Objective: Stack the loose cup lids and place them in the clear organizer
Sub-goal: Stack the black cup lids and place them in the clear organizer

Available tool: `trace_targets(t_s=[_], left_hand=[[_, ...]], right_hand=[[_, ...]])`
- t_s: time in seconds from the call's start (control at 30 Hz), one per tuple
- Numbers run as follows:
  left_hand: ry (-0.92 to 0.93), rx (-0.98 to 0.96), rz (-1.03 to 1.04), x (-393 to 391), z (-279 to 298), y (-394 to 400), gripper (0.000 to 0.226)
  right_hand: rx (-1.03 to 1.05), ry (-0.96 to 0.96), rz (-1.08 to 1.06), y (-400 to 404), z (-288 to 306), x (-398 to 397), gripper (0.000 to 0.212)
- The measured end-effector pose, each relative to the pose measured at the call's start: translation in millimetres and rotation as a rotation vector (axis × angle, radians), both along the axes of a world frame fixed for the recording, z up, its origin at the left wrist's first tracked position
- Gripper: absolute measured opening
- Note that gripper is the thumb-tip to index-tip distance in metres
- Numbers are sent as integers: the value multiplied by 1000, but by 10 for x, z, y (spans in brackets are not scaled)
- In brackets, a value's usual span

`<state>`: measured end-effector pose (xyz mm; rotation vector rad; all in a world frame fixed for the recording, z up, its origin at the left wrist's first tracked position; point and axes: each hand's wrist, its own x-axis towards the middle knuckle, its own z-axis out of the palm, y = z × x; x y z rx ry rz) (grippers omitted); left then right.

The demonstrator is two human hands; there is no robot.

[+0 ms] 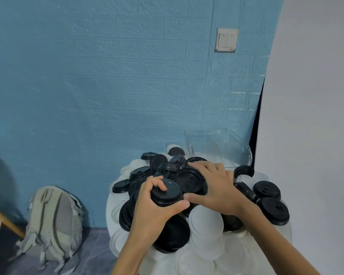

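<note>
Gripping a short stack of black lids (pixel 165 192), left hand (pixel 155 207) fingers curled; right hand (pixel 216 187) fingers spread flat on the lid pile (pixel 189 180).

Both forearms bare, entering from bottom edge, angled up and inward, converging at frame centre. Left hand (pixel 157 203): fingers curled over top of black lid stack (pixel 166 192), thumb wrapped along near side, wrist bent slightly. Right hand (pixel 216 187): palm down, fingers spread and lightly bent, resting on flat black lid (pixel 189 180); thumb stretched left, tip just beside left thumb. Hands nearly touching at thumbs. Right forearm runs off lower right.
</note>
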<state>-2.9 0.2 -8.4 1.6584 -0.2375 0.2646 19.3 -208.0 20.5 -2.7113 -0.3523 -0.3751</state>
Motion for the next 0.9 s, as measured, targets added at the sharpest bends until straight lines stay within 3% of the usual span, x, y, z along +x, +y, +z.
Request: trace_targets(t_s=[0.13,0.27,0.5,0.6,0.67,0.77,0.9], left_hand=[[-25,-14,11,41,-40,4,50],[-33,3,24,79,-89,22,49],[-25,6,25,112,-115,31,49],[-17,-6,25,115,-130,13,48],[-21,-10,30,115,-140,9,48],[-17,-2,35,124,-157,10,49],[-32,-4,26,119,-123,25,56]], right_hand=[[-136,64,8,50,-18,243,101],[-175,61,-6,67,-47,337,99],[-61,-8,5,90,11,281,65],[-56,-2,38,99,-30,256,37],[7,-43,36,98,-41,251,15],[157,-95,44,59,47,248,1],[675,-80,168,110,317,95,16]])
